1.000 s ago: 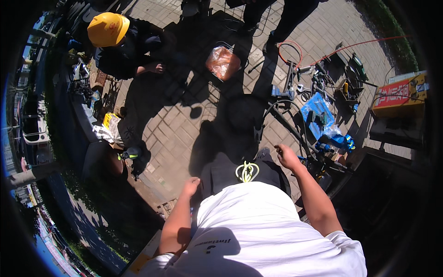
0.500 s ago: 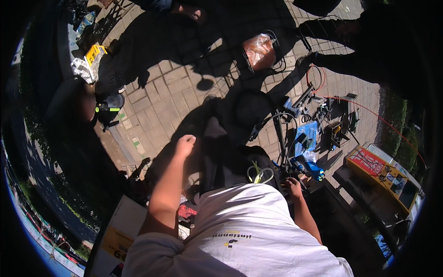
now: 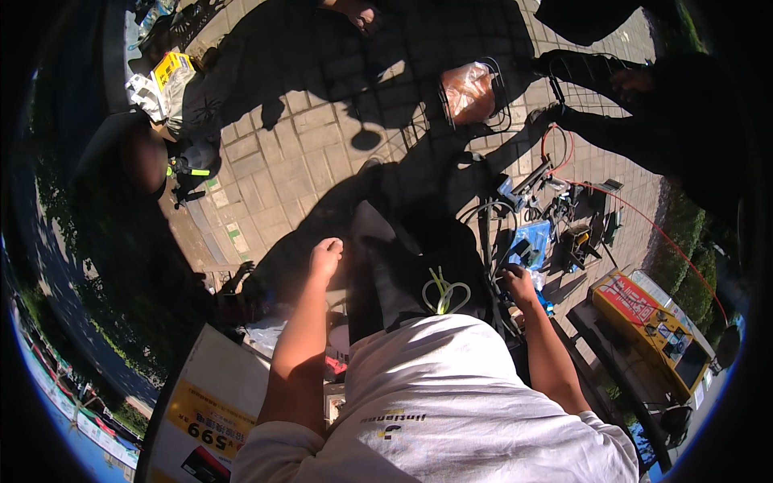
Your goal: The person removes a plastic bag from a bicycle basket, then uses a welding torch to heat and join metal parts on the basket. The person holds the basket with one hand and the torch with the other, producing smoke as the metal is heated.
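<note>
Shirt [image 3: 467, 370] of white colour is nearest, with a pale green cord [image 3: 443, 296] looped at its hem; the left hand [image 3: 326, 259] has its fingers curled beside the dark trousers [image 3: 374, 270], and the right hand [image 3: 519, 283] has its fingers bent, but I cannot tell whether either holds something. Just beyond the right hand lies a blue sheet [image 3: 533, 241], near scattered tools [image 3: 558, 208] on the paving [image 3: 278, 169]. Farther away are an orange bag [image 3: 469, 92] and another person's hand [image 3: 358, 12].
</note>
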### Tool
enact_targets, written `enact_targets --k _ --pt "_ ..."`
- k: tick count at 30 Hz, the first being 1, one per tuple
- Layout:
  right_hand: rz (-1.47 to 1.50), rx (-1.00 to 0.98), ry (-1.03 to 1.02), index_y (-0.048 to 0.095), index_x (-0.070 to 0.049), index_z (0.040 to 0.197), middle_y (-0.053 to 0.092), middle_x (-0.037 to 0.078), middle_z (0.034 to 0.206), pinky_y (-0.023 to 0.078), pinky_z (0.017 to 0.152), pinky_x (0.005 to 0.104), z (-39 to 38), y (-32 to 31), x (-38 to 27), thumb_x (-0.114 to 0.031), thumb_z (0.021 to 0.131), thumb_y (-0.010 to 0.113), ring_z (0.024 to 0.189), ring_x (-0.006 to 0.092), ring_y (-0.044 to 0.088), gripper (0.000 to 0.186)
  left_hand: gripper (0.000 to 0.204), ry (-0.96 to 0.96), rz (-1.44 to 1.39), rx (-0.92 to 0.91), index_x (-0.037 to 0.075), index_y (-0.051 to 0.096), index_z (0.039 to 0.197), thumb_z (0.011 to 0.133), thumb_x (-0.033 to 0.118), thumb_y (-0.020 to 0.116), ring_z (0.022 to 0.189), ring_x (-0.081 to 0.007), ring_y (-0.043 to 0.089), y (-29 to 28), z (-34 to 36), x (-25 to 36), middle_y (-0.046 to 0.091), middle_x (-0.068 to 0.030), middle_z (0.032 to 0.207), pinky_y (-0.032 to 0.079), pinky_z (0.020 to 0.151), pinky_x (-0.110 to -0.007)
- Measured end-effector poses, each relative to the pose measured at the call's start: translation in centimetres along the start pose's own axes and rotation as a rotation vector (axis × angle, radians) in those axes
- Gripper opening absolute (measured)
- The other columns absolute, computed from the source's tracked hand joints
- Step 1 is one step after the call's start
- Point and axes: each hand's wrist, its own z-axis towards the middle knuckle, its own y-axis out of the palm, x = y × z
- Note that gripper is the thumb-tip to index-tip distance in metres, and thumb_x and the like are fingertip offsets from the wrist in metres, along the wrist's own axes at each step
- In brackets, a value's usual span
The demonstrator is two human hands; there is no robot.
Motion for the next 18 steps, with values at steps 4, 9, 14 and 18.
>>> enact_targets --k 4,9,14,18 --pt "0.092 -0.051 -0.169 0.063 0.002 0.116 0.071 0.009 0.094 0.051 0.066 0.0280 3.4 2.5 -3.2 -0.018 0.094 0.058 0.080 0.0152 0.067 0.030 0.028 -0.032 0.055 -0.031 0.003 0.064 0.117 0.097 0.022 0.059 0.071 -0.0078 0.055 -1.6 -0.5 0.5 0.065 -0.0019 0.090 0.044 0.061 -0.025" --pt "0.211 -0.073 -0.255 0.066 0.002 0.112 0.071 0.011 0.093 0.050 0.068 0.0294 9.1 5.7 -2.4 -0.018 0.090 0.059 0.081 0.0164 0.067 0.031 0.026 -0.028 0.210 -0.008 0.003 0.063 0.114 0.098 0.023 0.057 0.072 -0.0095 0.058 -2.4 1.3 4.9 0.065 -0.0023 0.090 0.044 0.061 -0.025" --pt "0.293 0.126 -0.239 0.069 0.000 0.101 0.067 0.010 0.078 0.050 0.066 0.0325 16.6 8.8 3.8 -0.020 0.086 0.060 0.073 0.0169 0.063 0.027 0.026 0.048 0.445 0.029 0.001 0.064 0.108 0.096 0.023 0.057 0.078 -0.0174 0.063 2.5 7.9 14.8 0.068 -0.0087 0.095 0.047 0.066 -0.030" --pt "0.347 0.233 0.054 0.070 -0.001 0.099 0.070 0.022 0.097 0.052 0.086 0.0443 25.3 10.9 10.4 -0.022 0.079 0.062 0.098 0.0382 0.066 0.030 0.033 0.191 0.668 -0.114 -0.002 0.064 0.114 0.098 0.027 0.057 0.086 -0.0198 0.066 12.0 17.3 22.0 0.069 -0.0094 0.097 0.051 0.076 -0.033"
